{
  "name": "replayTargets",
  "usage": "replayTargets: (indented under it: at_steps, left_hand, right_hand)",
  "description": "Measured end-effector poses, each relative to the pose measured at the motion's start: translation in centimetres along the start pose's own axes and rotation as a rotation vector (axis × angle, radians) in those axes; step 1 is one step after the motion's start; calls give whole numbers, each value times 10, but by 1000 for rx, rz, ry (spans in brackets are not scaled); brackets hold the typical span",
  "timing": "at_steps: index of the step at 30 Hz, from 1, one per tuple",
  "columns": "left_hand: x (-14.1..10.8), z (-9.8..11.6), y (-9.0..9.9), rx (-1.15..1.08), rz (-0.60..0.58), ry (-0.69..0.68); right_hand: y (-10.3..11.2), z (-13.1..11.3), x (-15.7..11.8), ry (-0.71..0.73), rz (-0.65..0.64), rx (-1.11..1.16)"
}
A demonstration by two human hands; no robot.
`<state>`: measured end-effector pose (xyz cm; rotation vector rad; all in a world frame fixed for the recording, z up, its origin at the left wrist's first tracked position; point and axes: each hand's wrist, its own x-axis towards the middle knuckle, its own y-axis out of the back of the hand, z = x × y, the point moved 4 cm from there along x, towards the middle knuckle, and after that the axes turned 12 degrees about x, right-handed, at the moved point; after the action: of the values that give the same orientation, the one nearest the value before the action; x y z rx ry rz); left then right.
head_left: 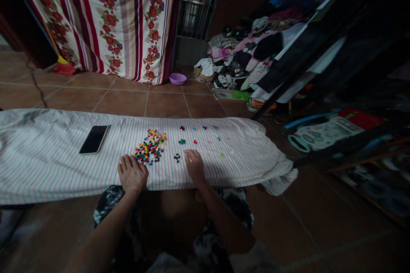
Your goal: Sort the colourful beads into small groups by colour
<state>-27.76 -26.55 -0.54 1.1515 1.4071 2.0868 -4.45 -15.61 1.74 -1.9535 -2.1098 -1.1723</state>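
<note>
A mixed pile of tiny coloured beads lies on the striped cloth in front of me. My left hand rests palm down on the cloth at the pile's near left edge, its fingers laid out flat. To the right of the pile, my right hand hovers or rests just beside a small cluster of black beads. Its fingers are curled together at the thumb; what they hold, if anything, is too small to tell. Green beads, red beads and several other small single-colour groups sit beyond it.
A phone lies on the cloth at the left. Past the cloth, a purple basin stands on the tiled floor near a flowered curtain. Heaped clothes fill the back right, with a dark slanting post before them.
</note>
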Motion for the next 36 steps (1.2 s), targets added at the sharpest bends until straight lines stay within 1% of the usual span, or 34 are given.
replayTargets:
  at_steps: [5, 7, 9, 15, 20, 27, 31, 36]
  left_hand:
    - [1, 2, 5, 5, 4, 6]
    - [1, 2, 5, 14, -4, 4]
    - [1, 2, 5, 26, -10, -2]
    - [1, 1, 2, 15, -7, 2]
    - [1, 1, 2, 57, 8, -9]
    - [1, 1, 3, 82, 10, -10]
    - [0, 1, 3, 70, -8, -3]
    - [1, 1, 1, 69, -10, -11]
  right_hand:
    - [43, 37, 3, -60, 102, -99]
    - [54, 49, 4, -83, 130, -144]
    - [60, 58, 5, -96, 139, -177]
    - [63, 77, 2, -107, 97, -265]
    - [62, 86, -3, -120, 65, -283]
    - [65, 89, -8, -141, 69, -292]
    - [67, 89, -10, -125, 56, -269]
    - [69, 87, -10, -111, 74, -240]
